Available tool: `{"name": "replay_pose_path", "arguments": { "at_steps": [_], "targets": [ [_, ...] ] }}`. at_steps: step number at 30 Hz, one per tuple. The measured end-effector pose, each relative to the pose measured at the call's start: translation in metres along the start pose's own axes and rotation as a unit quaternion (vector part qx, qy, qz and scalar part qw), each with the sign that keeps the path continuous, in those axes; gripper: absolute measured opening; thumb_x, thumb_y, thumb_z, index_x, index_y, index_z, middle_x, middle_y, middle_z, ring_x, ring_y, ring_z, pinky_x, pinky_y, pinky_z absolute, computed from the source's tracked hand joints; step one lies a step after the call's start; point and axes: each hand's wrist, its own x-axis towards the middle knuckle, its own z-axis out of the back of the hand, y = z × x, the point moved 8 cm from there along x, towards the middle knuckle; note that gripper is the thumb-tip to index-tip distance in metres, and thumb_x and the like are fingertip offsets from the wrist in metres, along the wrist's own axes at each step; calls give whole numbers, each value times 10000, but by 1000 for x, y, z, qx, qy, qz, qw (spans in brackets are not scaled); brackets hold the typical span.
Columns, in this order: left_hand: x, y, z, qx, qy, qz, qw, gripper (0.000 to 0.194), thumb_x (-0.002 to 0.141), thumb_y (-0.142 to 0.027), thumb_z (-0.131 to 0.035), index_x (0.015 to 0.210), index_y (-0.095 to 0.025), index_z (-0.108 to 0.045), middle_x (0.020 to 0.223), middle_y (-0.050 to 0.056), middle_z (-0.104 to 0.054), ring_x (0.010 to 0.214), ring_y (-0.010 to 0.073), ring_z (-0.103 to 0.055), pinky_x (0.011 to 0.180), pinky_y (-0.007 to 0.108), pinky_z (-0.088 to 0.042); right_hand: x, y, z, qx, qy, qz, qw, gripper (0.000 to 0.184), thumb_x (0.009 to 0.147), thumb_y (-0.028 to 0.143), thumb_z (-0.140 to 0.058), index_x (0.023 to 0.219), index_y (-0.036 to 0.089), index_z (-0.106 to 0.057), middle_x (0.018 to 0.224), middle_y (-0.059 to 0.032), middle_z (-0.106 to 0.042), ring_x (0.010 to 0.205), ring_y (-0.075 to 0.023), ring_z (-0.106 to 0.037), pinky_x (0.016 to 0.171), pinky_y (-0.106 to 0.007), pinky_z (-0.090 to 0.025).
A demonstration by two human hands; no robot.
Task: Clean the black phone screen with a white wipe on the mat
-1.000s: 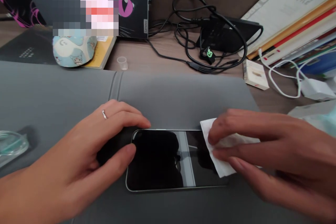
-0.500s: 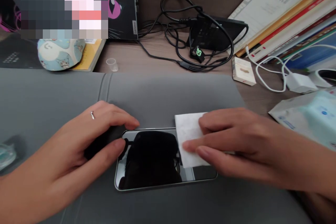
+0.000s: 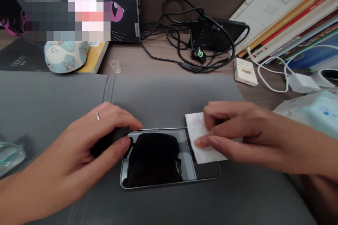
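Note:
A smartphone (image 3: 158, 161) lies flat, screen up, on a grey desk mat, its dark glass full of reflections. My left hand (image 3: 87, 154), with a ring on one finger, steadies its left end: the thumb rests at the upper left corner and the index finger touches the top edge. Over the right part of the screen lies a folded white wipe (image 3: 196, 123). My right hand (image 3: 240, 133) presses the wipe down with its fingertips, the other fingers curled in. The wipe and hand cover the phone's upper right corner.
Behind the grey mat (image 3: 169, 95) stand a laptop (image 3: 124, 14), a mouse (image 3: 66, 56), a small clear cup (image 3: 115, 66) and a black power adapter (image 3: 219, 35) with coiled cables. Books (image 3: 287, 17), a small box (image 3: 245, 72), a white charger (image 3: 303, 82) and a plastic pack (image 3: 317, 116) are on the right.
My right hand has slid the wipe to the right across the screen, baring more of the glass. My left hand stays at the phone's left end.

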Motion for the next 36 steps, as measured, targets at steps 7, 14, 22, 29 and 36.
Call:
{"name": "replay_pose_path", "arguments": {
  "at_steps": [7, 14, 22, 29, 36],
  "targets": [
    [2, 1, 1, 4, 3, -16, 1000, 194, 1056, -252, -460, 1182, -322, -590, 1083, -49, -659, 1034, 169, -576, 871, 305, -426, 23, 23, -21, -53, -39, 83, 994, 286, 1075, 330, -498, 1099, 260, -774, 997, -59, -562, 946, -180, -492, 848, -325, -415],
    [4, 1, 3, -5, 7, -33, 999, 205, 1039, -234, -461, 1174, -325, -586, 1074, -45, -670, 1010, 170, -599, 838, 309, -452, 12, 5, -2, -34, -34, 47, 998, 357, 1049, 351, -532, 809, 208, -755, 838, -28, -528, 806, -161, -491, 734, -323, -396],
    [6, -2, 5, 1, -8, -44, 999, 220, 1029, -204, -454, 1153, -308, -601, 1051, -42, -674, 992, 163, -603, 816, 306, -459, 24, 16, -18, -63, -32, 73, 995, 286, 1060, 406, -523, 1211, 313, -747, 1087, -66, -570, 1020, -200, -519, 891, -335, -441],
    [7, -2, 5, -7, -6, -32, 999, 216, 1015, -224, -472, 1134, -302, -635, 1026, -23, -691, 962, 183, -622, 789, 318, -477, 31, 18, -20, -109, -46, 89, 989, 302, 1064, 381, -510, 1273, 328, -723, 1167, -94, -568, 1100, -230, -514, 949, -374, -442],
    [7, -2, 5, -19, 6, -30, 999, 211, 1026, -220, -461, 1137, -291, -626, 1059, -4, -680, 987, 186, -609, 813, 329, -476, 17, -3, 1, -23, -13, 12, 1000, 367, 1037, 380, -533, 783, 232, -752, 869, -35, -582, 731, -146, -539, 678, -299, -435]
  ]
}}
